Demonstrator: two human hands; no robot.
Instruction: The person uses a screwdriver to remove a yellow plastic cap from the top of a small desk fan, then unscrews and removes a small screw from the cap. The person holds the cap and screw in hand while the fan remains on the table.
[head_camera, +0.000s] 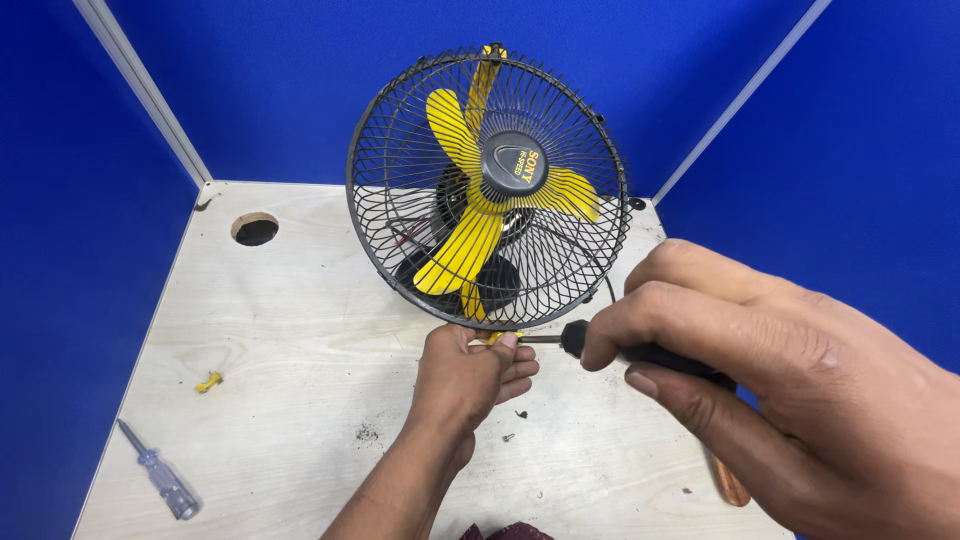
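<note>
**Two hands at the bottom clip of a small wire-cage fan**

A small fan stands upright near the far edge of a pale wooden table, with blue partition walls behind it. Its black wire cage encloses yellow blades around a dark round hub, and a yellow clip sits at the very top of the cage.

Directly below the fan's lower rim, the left hand is curled closed, thumb and forefinger pinching a small yellow clip that sits right against the bottom of the cage. To the right of that clip, the right hand is wrapped tightly around the black handle of a screwdriver. Its short metal shaft lies level and points left, with the tip meeting the yellow clip just beside the left fingertips. Part of a brown wooden object shows under the right hand; what it is cannot be made out.

In front of the fan, near the left wrist, a small screw lies on the table among dark specks. Well to the left of the fan lie a small yellow piece and, closer to the near left corner, a second screwdriver with a clear bluish handle. A round hole is cut in the tabletop left of the fan.
</note>
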